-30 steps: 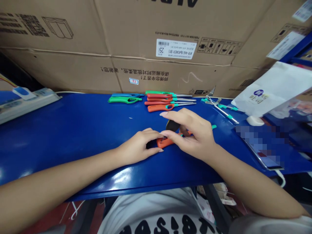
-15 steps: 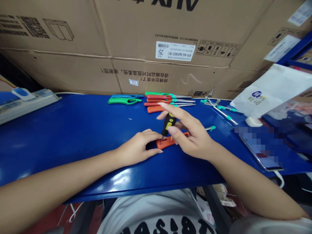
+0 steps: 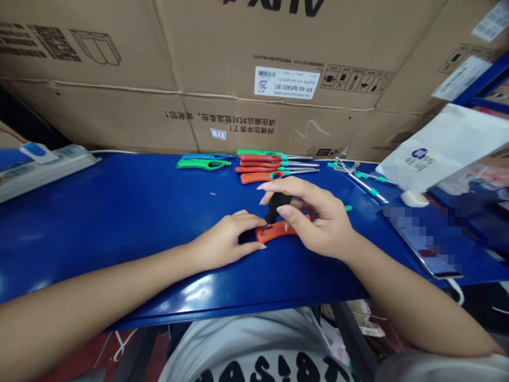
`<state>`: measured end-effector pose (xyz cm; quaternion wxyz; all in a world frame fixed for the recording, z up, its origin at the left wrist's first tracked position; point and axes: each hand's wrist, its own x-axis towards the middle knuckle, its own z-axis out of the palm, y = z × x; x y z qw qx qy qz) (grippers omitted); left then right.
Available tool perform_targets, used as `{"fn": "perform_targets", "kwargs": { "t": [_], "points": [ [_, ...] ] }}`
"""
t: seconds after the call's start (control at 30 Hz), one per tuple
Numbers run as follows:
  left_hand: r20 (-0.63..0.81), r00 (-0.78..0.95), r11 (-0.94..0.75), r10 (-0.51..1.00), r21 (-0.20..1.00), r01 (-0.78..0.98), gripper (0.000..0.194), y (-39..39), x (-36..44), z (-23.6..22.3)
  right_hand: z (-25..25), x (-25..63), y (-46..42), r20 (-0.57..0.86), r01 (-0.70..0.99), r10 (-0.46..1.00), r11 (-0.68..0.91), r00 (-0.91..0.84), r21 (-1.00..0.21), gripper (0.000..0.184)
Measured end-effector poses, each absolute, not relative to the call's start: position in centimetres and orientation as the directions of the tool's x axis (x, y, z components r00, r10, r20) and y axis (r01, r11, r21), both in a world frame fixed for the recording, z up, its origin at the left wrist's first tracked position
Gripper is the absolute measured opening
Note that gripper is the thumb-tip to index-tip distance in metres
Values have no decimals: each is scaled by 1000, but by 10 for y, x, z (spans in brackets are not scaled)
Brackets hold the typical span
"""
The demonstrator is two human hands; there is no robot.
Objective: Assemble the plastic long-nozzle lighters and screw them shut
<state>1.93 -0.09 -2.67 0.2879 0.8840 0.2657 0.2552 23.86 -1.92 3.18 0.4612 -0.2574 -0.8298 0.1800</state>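
Observation:
An orange long-neck lighter (image 3: 278,231) lies flat on the blue table. My left hand (image 3: 228,239) pinches its rounded end between thumb and fingers. With my right hand (image 3: 318,215) I grip a black screwdriver (image 3: 274,206) by the handle, tilted over that same end. Its thin shaft meets the orange casing near my left fingertips; the tip itself is too small to make out. My right hand covers the lighter's trigger part, and just a bit of its green tip piece (image 3: 349,208) shows beyond.
Several red, orange and green lighters (image 3: 260,176) lie at the back against a large cardboard box (image 3: 222,101), with green and blue lighter casings (image 3: 202,164) beside them. Metal tubes with green pieces (image 3: 368,185), a phone (image 3: 425,244) and a white paper bag (image 3: 441,148) are right. A power strip (image 3: 51,167) sits left.
My right hand has shifted slightly, its fingers lower and more bent around the screwdriver. The handle has turned, hiding most of its yellow marks. My left hand and the lighter have stayed put.

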Motion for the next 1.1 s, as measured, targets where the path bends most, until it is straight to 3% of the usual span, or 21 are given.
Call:
{"fn": "perform_targets", "kwargs": {
  "t": [0.13,0.33,0.57,0.73,1.0,1.1],
  "points": [
    [301,732,-695,611,647,313,34,-1,19,-28,31,239,-17,775,358,525,840,-352,-407,30],
    [312,724,-704,615,632,325,35,-1,19,-28,32,243,-16,588,172,635,739,-501,-651,46],
    [310,723,-705,617,626,334,35,-1,19,-27,32,243,-14,730,324,532,845,-428,-426,35],
    [306,716,-694,628,637,336,33,-2,20,-28,36,244,-19,601,255,583,799,-546,-544,43],
    [339,714,-718,612,616,323,32,0,20,-30,35,239,-20,731,417,533,832,-425,-365,33],
    [340,712,-717,615,618,323,33,-1,19,-30,31,237,-19,723,413,572,809,-388,-418,31]
  ]
}}
